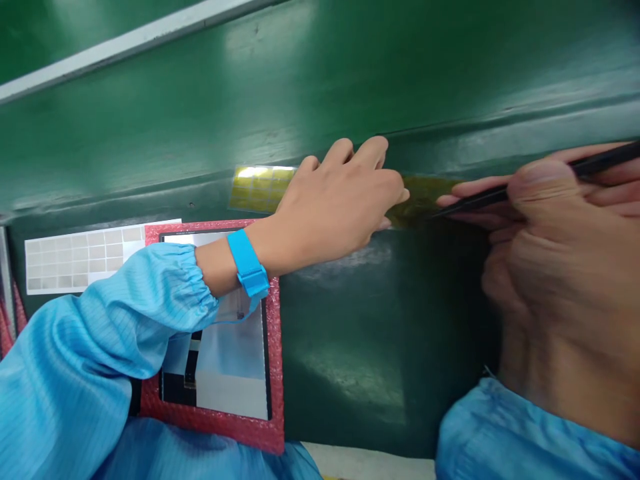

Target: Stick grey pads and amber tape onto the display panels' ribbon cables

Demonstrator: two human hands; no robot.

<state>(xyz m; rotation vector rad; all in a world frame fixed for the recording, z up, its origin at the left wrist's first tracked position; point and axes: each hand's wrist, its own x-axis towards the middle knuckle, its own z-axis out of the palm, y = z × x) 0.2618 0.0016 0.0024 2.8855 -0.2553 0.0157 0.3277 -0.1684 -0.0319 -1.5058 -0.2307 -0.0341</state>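
In the head view, the left hand (325,207), open with a blue wrist strap (247,263), lies at centre on the green metal panel (350,80), its fingertips at an amber film (420,200). At right, the right hand (555,247) pinches a slim black tool (595,163), its tip over the film. At left, a yellow square-patterned sheet (260,189) sits above a white label sheet (75,257) and a red bubble-wrap pad (275,373).

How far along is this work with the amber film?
Looks done: a gridded amber sheet lies on the green mat, and a panel sits in red bubble wrap. In hand: the left hand presses an amber film piece; the right hand holds a thin black tool over it. Left: the pale grid sheet looks untouched.
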